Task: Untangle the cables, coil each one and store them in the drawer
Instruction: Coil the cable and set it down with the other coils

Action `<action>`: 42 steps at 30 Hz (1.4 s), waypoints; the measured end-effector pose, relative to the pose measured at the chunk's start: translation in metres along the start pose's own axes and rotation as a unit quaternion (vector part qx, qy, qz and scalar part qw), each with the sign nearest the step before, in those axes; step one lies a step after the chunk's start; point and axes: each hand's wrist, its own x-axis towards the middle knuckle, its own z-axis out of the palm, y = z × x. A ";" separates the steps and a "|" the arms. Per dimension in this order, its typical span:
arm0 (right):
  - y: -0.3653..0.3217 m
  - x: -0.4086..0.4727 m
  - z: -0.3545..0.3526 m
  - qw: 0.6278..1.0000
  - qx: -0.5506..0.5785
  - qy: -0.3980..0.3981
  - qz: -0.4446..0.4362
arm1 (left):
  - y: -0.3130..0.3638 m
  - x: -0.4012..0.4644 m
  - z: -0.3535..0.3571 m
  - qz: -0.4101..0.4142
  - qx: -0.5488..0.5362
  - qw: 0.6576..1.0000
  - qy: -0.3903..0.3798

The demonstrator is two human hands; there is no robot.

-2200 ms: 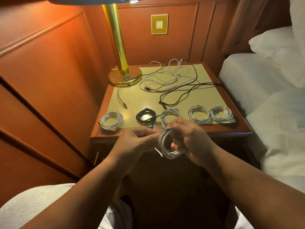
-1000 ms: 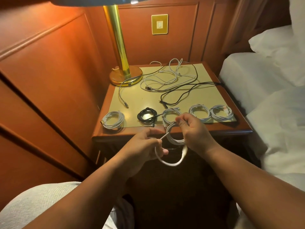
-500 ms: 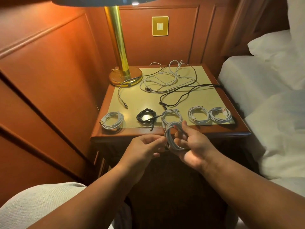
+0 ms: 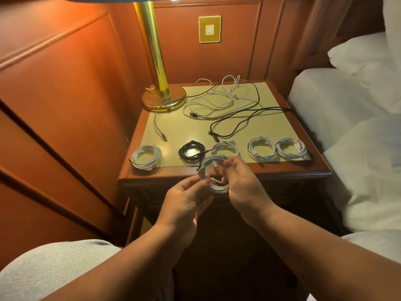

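- Both hands hold one white coil (image 4: 213, 175) in front of the nightstand (image 4: 223, 173), level with its front edge; the grip looks meant to keep the loops from springing apart.
- The left hand (image 4: 186, 202) has fingers curled, its thumb and fingertips pinching the coil's left side.
- The right hand (image 4: 243, 183) curls round the coil's right side, thumb across the loops, pinning them flat.
- Just beyond the hands five finished coils lie in a row along the near edge: a black one (image 4: 192, 151) and four white, probably parked there until storing.
- Farther past the hands, near the lamp (image 4: 161, 92), the tangle (image 4: 221, 105) of white and black cables lies loose, not yet sorted.
- The drawer is below the hands; I cannot tell whether it is open.
- My judgement: this coil is nearly done and will likely join the row.
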 end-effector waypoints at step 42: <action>-0.014 0.010 -0.041 0.972 -0.179 -0.135 0.077 | 0.032 0.014 -0.017 0.227 0.497 0.816 -0.191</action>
